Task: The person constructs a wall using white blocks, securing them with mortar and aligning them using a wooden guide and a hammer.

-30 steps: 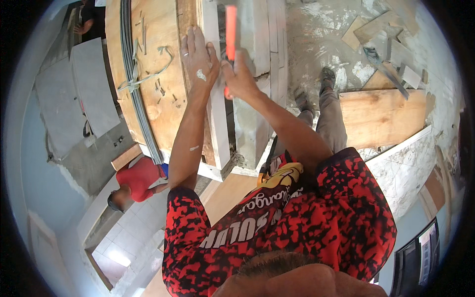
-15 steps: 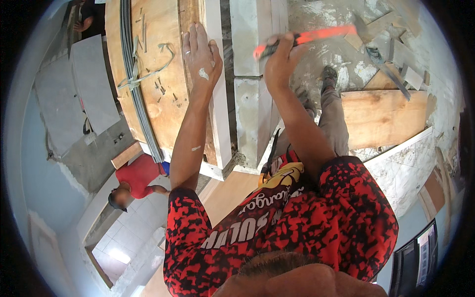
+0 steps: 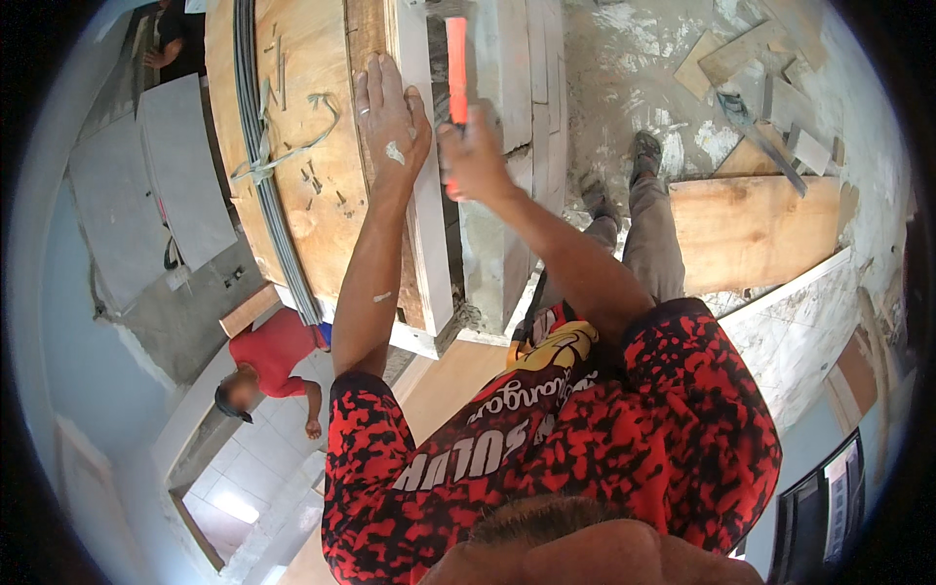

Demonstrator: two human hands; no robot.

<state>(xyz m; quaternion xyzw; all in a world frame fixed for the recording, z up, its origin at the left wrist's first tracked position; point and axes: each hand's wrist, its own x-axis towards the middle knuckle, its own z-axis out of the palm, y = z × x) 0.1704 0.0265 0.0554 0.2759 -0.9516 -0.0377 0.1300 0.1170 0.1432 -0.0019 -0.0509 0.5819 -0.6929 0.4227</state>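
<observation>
My right hand (image 3: 476,156) is wrapped round the black grip of a hammer (image 3: 457,68) with an orange-red shaft. The shaft points away from me over the gap beside the white-edged board; the hammer's head is too blurred at the top edge to make out. Pressed flat, my left hand (image 3: 395,127) lies with fingers stretched on the wooden strip (image 3: 367,29) along the plywood panel's edge, its thumb by the white-faced board (image 3: 434,253). Loose nails (image 3: 312,180) are scattered on the plywood panel (image 3: 322,234) to the left of that hand.
A tied bundle of grey rods (image 3: 278,224) runs along the panel. Right of the gap stands a concrete ledge (image 3: 497,234). A handsaw (image 3: 775,154), offcuts and a plywood sheet (image 3: 756,234) lie on the right-hand floor. A co-worker in red (image 3: 278,356) is at lower left; another person's arm (image 3: 168,49) shows upper left.
My right hand has swung the hammer leftward and turned it, from pointing right over the floor to pointing away beside the board. My left hand stays flat. The co-worker's arm has moved outward.
</observation>
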